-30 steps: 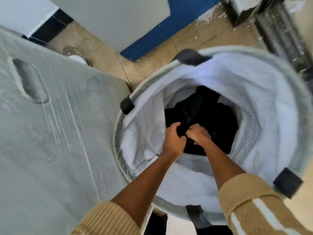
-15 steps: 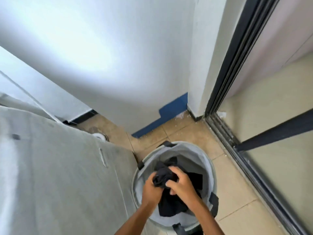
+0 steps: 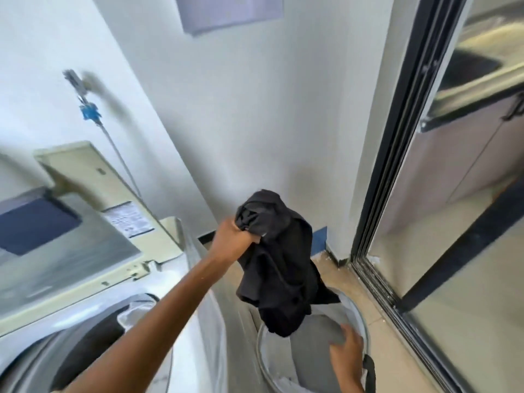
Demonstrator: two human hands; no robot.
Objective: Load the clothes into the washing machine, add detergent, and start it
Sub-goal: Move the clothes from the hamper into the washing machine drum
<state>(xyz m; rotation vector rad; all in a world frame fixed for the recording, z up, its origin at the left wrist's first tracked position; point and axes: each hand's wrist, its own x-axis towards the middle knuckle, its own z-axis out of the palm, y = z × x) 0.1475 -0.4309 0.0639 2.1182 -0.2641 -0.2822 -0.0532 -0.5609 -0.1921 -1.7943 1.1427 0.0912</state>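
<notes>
My left hand (image 3: 232,242) grips a bunched black garment (image 3: 280,259) and holds it up in the air above the grey laundry basket (image 3: 358,319). The cloth hangs down to the basket's mouth. My right hand (image 3: 347,355) hovers low over the basket with relaxed fingers, holding nothing. The top-loading washing machine (image 3: 195,321) stands at the lower left with its lid (image 3: 93,222) raised. Its dark drum opening (image 3: 82,350) shows some pale cloth at the rim.
A white wall corner with a blue skirting strip (image 3: 320,239) lies behind the basket. A black-framed sliding glass door (image 3: 397,165) runs along the right. A water tap with a hose (image 3: 88,109) hangs on the wall above the machine.
Both hands were on the black garment inside the basket. Now my left hand alone has lifted it high, my right hand has let go, and the view has swung up to the machine.
</notes>
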